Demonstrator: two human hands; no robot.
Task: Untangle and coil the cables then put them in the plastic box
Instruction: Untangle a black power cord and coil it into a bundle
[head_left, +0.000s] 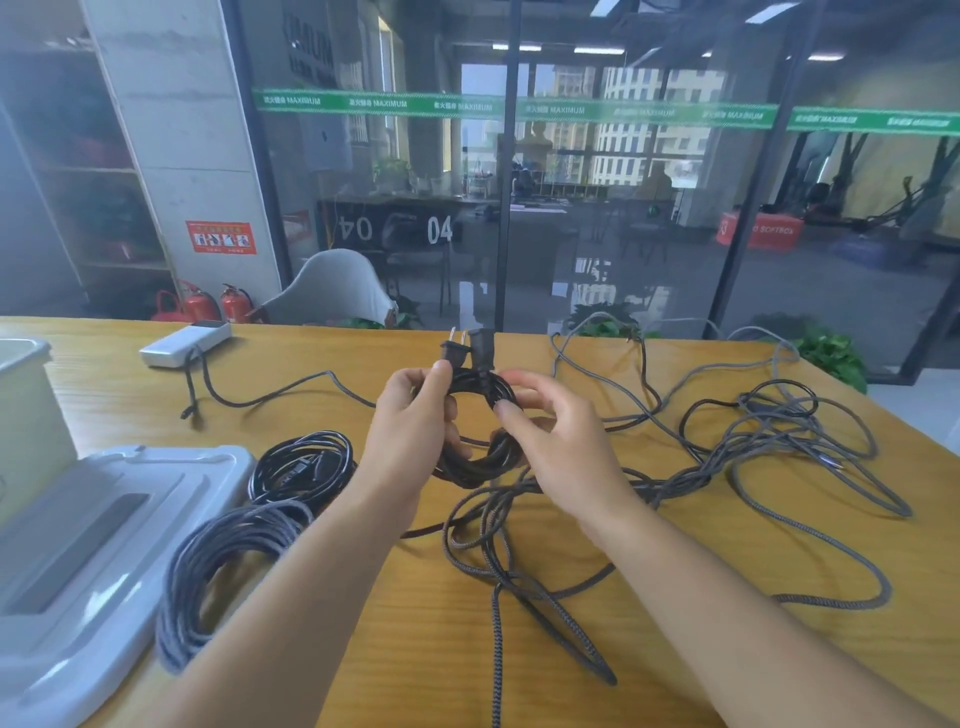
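Nearest the camera, below and to the left of the grip, a grey braided coil (218, 561) lies finished on the wooden table (675, 691), one edge against the plastic box lid (104, 545). Just beyond it sits a glossy black coil (304, 465), also wound and set down. Neither is in the plastic box (26, 395) yet, which stands further left at the frame edge (only its pale wall and rim show).

Directly below the grip and spreading right, loose grey braided cable (519, 561) loops over itself, and a larger tangle of grey cables (779, 441) sprawls to the right of the hands, still unsorted.

At the centre, the left hand (415, 431) is clenched around one side of a dark power cable coil (478, 441), thumb pressed near the top where the two plugs (465, 349) stick up. The right hand (561, 441) meets the coil's opposite side, fingers curled and fingertips pinching the turns, apparently tidying or securing the last wrap. The coil is held above the table, not resting on it.

Beyond and left of the grip, a white power bank (184, 343) lies with a thin dark cord (270, 392) trailing from it.

By my reckoning the job is roughly half done: two coils complete, a third nearly so, the right-hand tangle untouched, and nothing boxed.
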